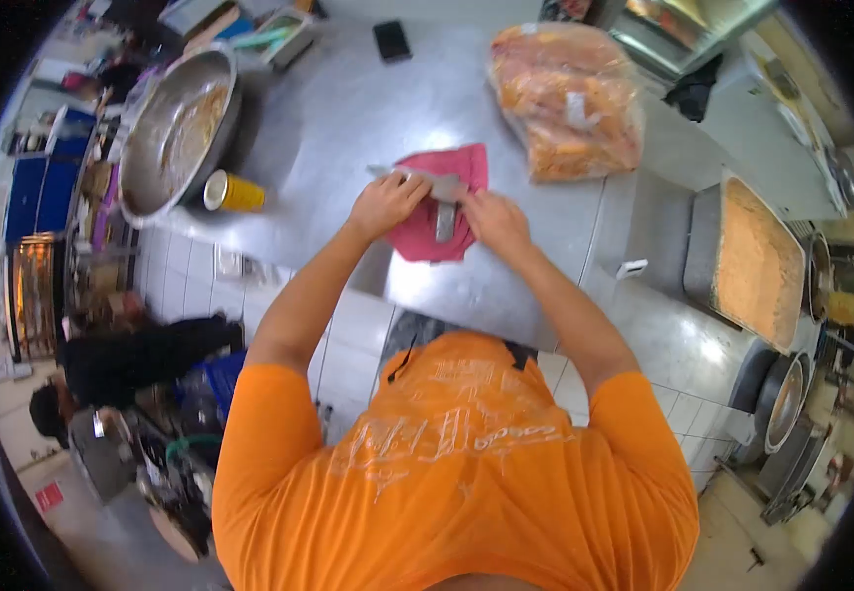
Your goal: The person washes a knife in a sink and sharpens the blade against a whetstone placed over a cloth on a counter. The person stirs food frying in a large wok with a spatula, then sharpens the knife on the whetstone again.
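Two hands at a knife (440, 184) over a red cloth (418, 239)

The person's left hand (387, 203) and right hand (496, 223) meet above the cloth, which lies on a metal table (338, 113); the knife's wide blade crosses the cloth's upper part, its narrow end pointing toward ten o'clock. The left hand is narrow, with bent fingers on the blade; whether they pinch it or only press on it, one cannot tell. The right hand is closed around the knife's other end, and its fingers hide whatever handle is there; a small grey block (444, 225) sits on the cloth just below the blade, between the hands.

With the cloth as the clock's centre, a yellow cup (242, 193) lies on its side at nine o'clock, near a big metal bowl (131, 163) with smears inside; a dark phone (391, 41) lies near twelve; a clear bag of pale orange meat (569, 103) rests at two. Between three and four is a deep metal tray (702, 241) holding an orange-brown layer; at eight, well apart, is another person (141, 360) in dark clothes.
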`<state>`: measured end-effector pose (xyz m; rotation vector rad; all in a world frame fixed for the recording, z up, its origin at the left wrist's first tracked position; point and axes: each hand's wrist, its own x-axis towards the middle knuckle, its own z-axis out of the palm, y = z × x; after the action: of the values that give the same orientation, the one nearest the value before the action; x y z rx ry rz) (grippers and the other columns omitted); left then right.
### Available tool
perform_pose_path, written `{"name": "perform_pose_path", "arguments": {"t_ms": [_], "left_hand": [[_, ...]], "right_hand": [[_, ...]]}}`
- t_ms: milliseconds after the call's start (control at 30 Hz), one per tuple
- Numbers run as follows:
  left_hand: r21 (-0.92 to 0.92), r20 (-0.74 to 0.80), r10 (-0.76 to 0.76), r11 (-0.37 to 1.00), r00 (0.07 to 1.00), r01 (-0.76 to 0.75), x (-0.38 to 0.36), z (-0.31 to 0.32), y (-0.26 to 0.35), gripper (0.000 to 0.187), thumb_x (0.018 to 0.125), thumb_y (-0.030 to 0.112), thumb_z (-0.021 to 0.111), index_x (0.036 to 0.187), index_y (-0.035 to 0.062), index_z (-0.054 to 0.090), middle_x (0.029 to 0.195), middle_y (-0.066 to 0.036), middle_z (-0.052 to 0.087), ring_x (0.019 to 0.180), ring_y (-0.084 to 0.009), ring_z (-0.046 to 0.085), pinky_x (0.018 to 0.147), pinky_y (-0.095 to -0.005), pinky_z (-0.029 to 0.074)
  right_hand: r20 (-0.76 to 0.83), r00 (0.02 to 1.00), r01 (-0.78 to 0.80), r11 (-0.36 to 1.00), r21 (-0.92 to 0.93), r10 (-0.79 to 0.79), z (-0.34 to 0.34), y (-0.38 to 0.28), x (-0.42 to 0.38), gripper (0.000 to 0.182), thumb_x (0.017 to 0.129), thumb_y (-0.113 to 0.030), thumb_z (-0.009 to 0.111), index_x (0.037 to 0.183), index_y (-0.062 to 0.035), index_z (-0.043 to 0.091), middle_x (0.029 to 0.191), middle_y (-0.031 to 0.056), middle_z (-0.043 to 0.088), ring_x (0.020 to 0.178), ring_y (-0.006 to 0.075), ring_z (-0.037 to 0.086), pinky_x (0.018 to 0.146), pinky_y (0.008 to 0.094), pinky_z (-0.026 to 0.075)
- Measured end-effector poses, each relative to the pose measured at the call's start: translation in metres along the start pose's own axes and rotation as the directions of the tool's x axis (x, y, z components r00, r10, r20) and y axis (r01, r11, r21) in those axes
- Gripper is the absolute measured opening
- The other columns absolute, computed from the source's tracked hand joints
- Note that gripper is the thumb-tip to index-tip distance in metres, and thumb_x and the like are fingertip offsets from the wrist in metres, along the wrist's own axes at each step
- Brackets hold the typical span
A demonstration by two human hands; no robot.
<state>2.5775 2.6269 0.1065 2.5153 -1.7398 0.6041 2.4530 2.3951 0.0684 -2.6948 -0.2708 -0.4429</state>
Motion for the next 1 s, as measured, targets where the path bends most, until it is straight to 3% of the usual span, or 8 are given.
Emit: {"name": "perform_pose_path", "arguments": {"t_ms": [33, 133, 233, 467, 567, 700, 900, 1000], "left_hand": [[-0.009, 0.057, -0.010, 1.000, 0.998, 0.011, -0.003, -0.001, 0.005, 0.036, 0.083, 0.016, 0.064, 0.118, 0.0140, 0.066, 0.105, 0.003, 0.064, 0.095, -0.0184, 0.064, 0.068, -0.0295, 0.060], [0.020, -0.005, -0.087, 0.996, 0.996, 0.087, -0.006, -0.003, 0.021, 0.025, 0.083, 0.018, 0.065, 0.107, 0.0126, 0.066, 0.099, 0.002, 0.063, 0.088, -0.0174, 0.065, 0.066, -0.0311, 0.059], [0.034, -0.001, -0.121, 0.992, 0.993, 0.121, -0.014, -0.001, 0.023, 0.024, 0.084, 0.019, 0.065, 0.107, 0.0131, 0.067, 0.098, 0.002, 0.063, 0.092, -0.0181, 0.067, 0.069, -0.0320, 0.061], [0.020, 0.059, -0.181, 0.984, 0.982, 0.180, -0.019, 0.008, 0.029, 0.020, 0.085, 0.019, 0.065, 0.104, 0.0130, 0.067, 0.099, 0.001, 0.065, 0.093, -0.0196, 0.068, 0.069, -0.0336, 0.061], [-0.036, 0.151, -0.163, 0.985, 0.975, 0.170, -0.021, 0.005, 0.041, 0.030, 0.086, 0.019, 0.063, 0.115, 0.0130, 0.068, 0.105, 0.002, 0.065, 0.101, -0.0195, 0.066, 0.073, -0.0346, 0.061], [-0.125, 0.150, -0.136, 0.980, 0.979, 0.156, -0.016, 0.005, 0.079, 0.028, 0.085, 0.019, 0.064, 0.112, 0.0119, 0.068, 0.101, 0.000, 0.066, 0.095, -0.0195, 0.067, 0.069, -0.0331, 0.060], [-0.253, -0.023, -0.014, 0.967, 1.000, 0.008, -0.001, 0.003, 0.148, 0.027, 0.083, 0.020, 0.065, 0.108, 0.0090, 0.067, 0.096, -0.001, 0.064, 0.088, -0.0183, 0.066, 0.067, -0.0311, 0.060], [-0.288, 0.013, 0.063, 0.956, 0.998, -0.057, 0.009, -0.002, 0.185, 0.028, 0.081, 0.019, 0.065, 0.107, 0.0078, 0.067, 0.095, -0.001, 0.064, 0.089, -0.0186, 0.065, 0.066, -0.0308, 0.059]], "right_hand": [[0.012, 1.000, 0.007, 1.000, 0.019, -0.008, -0.002, 0.001, -0.002, 0.037, 0.093, -0.020, 0.068, 0.130, -0.0240, 0.068, 0.087, 0.0057, 0.060, 0.079, 0.0263, 0.065, 0.068, 0.0417, 0.054], [0.027, 0.996, 0.080, 0.995, 0.051, -0.082, -0.001, 0.011, 0.000, 0.041, 0.093, -0.020, 0.069, 0.134, -0.0226, 0.065, 0.090, 0.0055, 0.061, 0.082, 0.0254, 0.065, 0.073, 0.0406, 0.054], [0.051, 0.992, 0.111, 0.990, 0.086, -0.116, 0.003, 0.015, 0.003, 0.041, 0.094, -0.021, 0.069, 0.135, -0.0224, 0.065, 0.091, 0.0058, 0.062, 0.084, 0.0254, 0.066, 0.075, 0.0401, 0.053], [0.080, 0.992, 0.085, 0.988, 0.127, -0.095, 0.009, 0.014, 0.005, 0.038, 0.094, -0.021, 0.069, 0.132, -0.0213, 0.066, 0.092, 0.0066, 0.064, 0.088, 0.0266, 0.067, 0.076, 0.0408, 0.054], [0.114, 0.991, 0.059, 0.986, 0.155, -0.077, 0.000, 0.014, -0.014, 0.038, 0.095, -0.020, 0.068, 0.133, -0.0213, 0.065, 0.091, 0.0069, 0.064, 0.087, 0.0273, 0.066, 0.076, 0.0418, 0.054], [0.147, 0.988, 0.020, 0.991, 0.135, -0.040, -0.024, 0.018, -0.052, 0.041, 0.095, -0.020, 0.068, 0.135, -0.0224, 0.065, 0.090, 0.0075, 0.063, 0.084, 0.0285, 0.065, 0.074, 0.0424, 0.053], [0.227, 0.971, -0.094, 0.992, 0.080, 0.073, -0.081, 0.020, -0.129, 0.046, 0.094, -0.017, 0.069, 0.139, -0.0234, 0.064, 0.086, 0.0091, 0.059, 0.077, 0.0304, 0.061, 0.071, 0.0424, 0.052], [0.269, 0.951, -0.165, 0.986, 0.026, 0.152, -0.117, 0.017, -0.164, 0.042, 0.094, -0.018, 0.069, 0.135, -0.0252, 0.066, 0.087, 0.0072, 0.060, 0.078, 0.0300, 0.064, 0.069, 0.0443, 0.052]]}}
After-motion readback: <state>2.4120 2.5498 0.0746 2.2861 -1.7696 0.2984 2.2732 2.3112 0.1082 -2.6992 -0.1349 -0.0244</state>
